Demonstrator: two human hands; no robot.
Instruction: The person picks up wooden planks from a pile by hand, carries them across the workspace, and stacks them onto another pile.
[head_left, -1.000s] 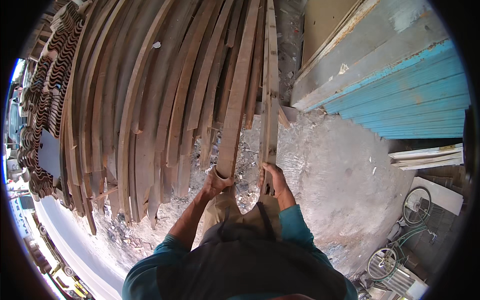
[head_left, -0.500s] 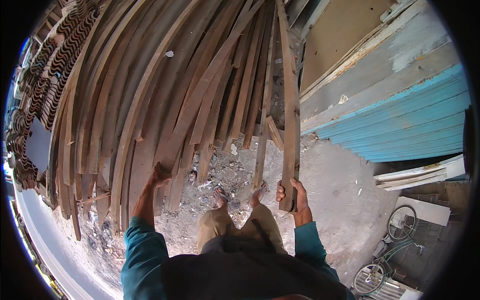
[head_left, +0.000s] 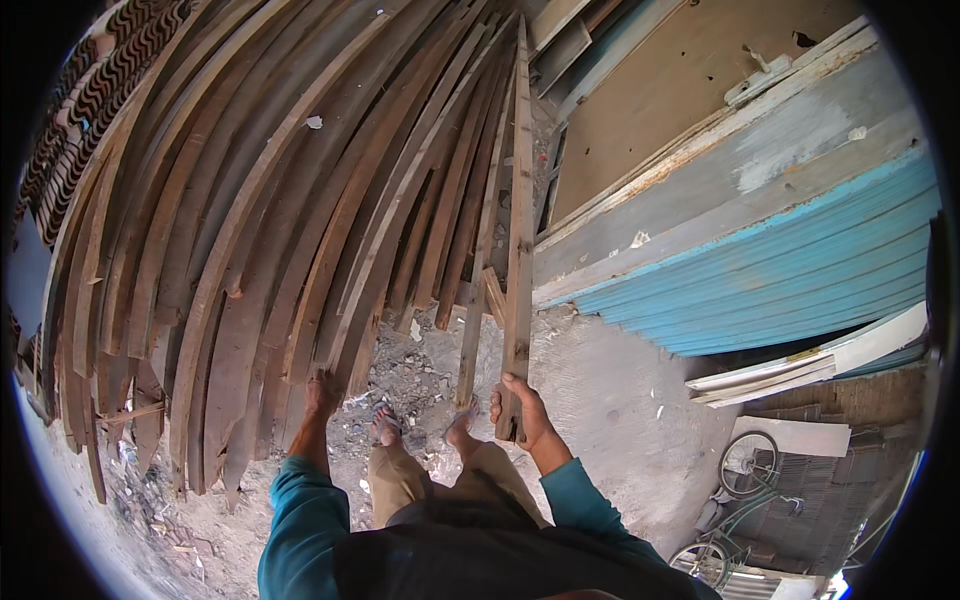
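My left hand [head_left: 318, 398] is closed on the near end of a long brown wooden plank [head_left: 372, 285], at the right part of a large stack. Most of its fingers are hidden. To the right, my right hand [head_left: 527, 412] grips the near end of a long wooden beam [head_left: 519, 250], thumb on top and fingertips showing at its left side. The beam runs away from me, its far end beside the stack. Between the two held pieces lie another narrow beam [head_left: 482, 280] and a short wood offcut [head_left: 494, 296].
Stacked planks [head_left: 215, 270] fill the left, with wavy roof tiles [head_left: 85, 120] beyond. At right are a tan panel [head_left: 680, 100], blue corrugated sheets [head_left: 760, 260], white boards [head_left: 800, 365] and a bicycle [head_left: 745, 505]. Rubble [head_left: 415, 370] litters the ground by my feet.
The whole view has shifted, bringing the wood stack and beam leftward. The plank in my left hand has turned to show a narrow edge. Both hands keep their hold.
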